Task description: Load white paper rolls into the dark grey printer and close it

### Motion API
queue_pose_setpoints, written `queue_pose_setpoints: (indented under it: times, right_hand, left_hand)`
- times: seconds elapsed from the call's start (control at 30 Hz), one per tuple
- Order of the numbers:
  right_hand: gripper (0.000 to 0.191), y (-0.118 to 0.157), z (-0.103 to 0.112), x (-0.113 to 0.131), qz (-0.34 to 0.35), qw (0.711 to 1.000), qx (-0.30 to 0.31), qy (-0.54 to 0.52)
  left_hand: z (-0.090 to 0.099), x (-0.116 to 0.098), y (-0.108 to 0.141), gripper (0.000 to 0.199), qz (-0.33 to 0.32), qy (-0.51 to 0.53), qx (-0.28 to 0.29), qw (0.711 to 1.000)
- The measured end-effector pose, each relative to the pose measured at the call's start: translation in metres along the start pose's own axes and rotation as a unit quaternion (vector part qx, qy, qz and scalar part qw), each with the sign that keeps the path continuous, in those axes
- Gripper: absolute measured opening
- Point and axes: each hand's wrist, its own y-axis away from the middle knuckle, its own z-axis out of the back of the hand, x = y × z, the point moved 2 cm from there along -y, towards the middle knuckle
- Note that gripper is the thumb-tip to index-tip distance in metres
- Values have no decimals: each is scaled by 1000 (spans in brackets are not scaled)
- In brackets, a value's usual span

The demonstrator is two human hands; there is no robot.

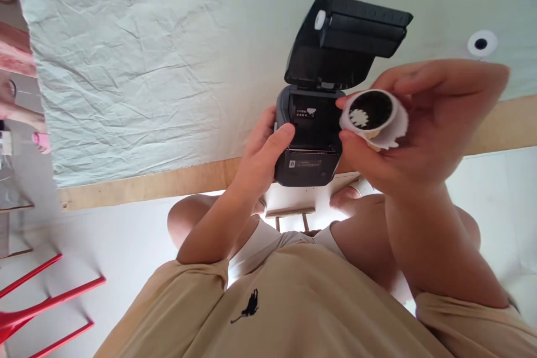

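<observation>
One lid (327,67) up at twelve, done! Left hand (263,151) grips the black printer (308,170); right hand (428,123) pinches a ragged roll (373,109) at three (not yet in the bay (312,131)).

Creased pale cloth (126,67) covers a wooden-edged table (168,182), and red furniture legs (71,293) (slim ones) show at lower left.

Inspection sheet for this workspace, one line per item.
Surface: pale cloth, creased at left; bare wooden edge on the near side.
Job's things: black device, lid raised; held roll with ragged paper edge.
Clutter: white roll on the cloth, beyond the right hand.
Hands: left hand grips the device; right hand holds the ragged roll.
Cables: nothing seen on the device.
Surroundings: red legs over white floor, lower left.
</observation>
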Motion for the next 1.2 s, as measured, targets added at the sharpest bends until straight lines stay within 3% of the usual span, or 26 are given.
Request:
queue_pose_setpoints:
  times: [0.2,0.37,0.47,0.53,0.63,0.67,0.7,0.83,0.87,0.97,1.1,1.2]
  right_hand:
    - [50,3,-10,3,91,992,19,89]
    - [31,3,-11,1,91,990,12,112]
    - [29,4,-11,-3,100,991,2,87]
    - [23,7,-11,-4,123,990,-4,67]
    - [8,12,-13,-5,131,989,35,52]
    - [7,13,-13,-5,126,990,52,48]
    - [8,13,-13,-6,120,990,53,45]
    - [26,12,-6,-16,77,994,-75,25]
    - [39,11,-5,-20,52,996,-78,14]
    - [68,10,-4,-32,0,999,-7,-46]
    - [56,13,5,-36,2,994,-84,-74]
    - [50,19,2,-36,-55,996,-32,-55]
  left_hand:
    - [1,-2,2,54,-40,-19,19,999]
    - [8,1,5,61,-38,-43,24,998]
    - [14,5,2,74,-38,-35,40,998]
    - [18,9,-1,73,-62,-20,47,997]
    - [19,12,-2,69,-111,-18,89,990]
    - [18,11,-1,75,-145,-20,111,983]
    - [18,11,-1,75,-138,-32,96,985]
    - [16,8,2,85,-109,-76,65,989]
    - [16,7,2,89,-108,-81,57,989]
    - [17,5,3,101,-107,-89,40,989]
    - [17,4,2,111,-80,-102,23,991]
    - [17,6,2,112,-81,-77,31,993]
